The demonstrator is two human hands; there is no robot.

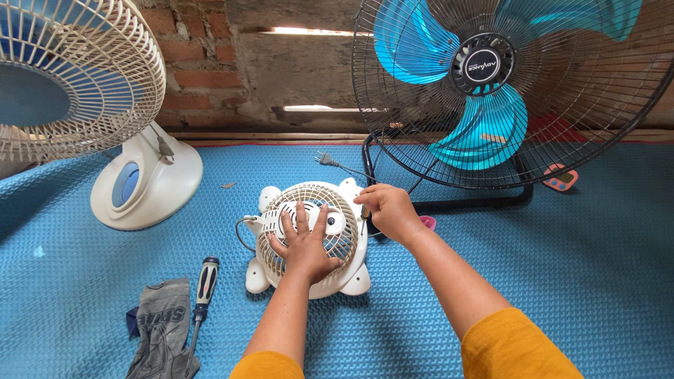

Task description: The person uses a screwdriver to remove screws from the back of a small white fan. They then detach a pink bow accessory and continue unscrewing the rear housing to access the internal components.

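small fan (309, 238): white plastic, lies grille-up on the blue mat (562, 267), between the person's arms, front of centre.
left hand (305, 242): flat, fingers spread on the grille, pressing down, nothing gripped.
right hand (390, 210): curled at the fan's right edge, seems to pinch a thin dark tool; tool mostly hidden, can't tell kind.
handling: looks light, stiff shell; grille ribs thin, likely bend or crack. Better hold by outer rim or corner feet, not ribs.
screwdriver (203, 288): dark handle, on mat left of fan, apart.
grey glove (163, 330): beside screwdriver.
white desk fan (105, 119): far left.
black floor fan (505, 91): blue blades, behind.
plug (324, 159): on mat behind the small fan.
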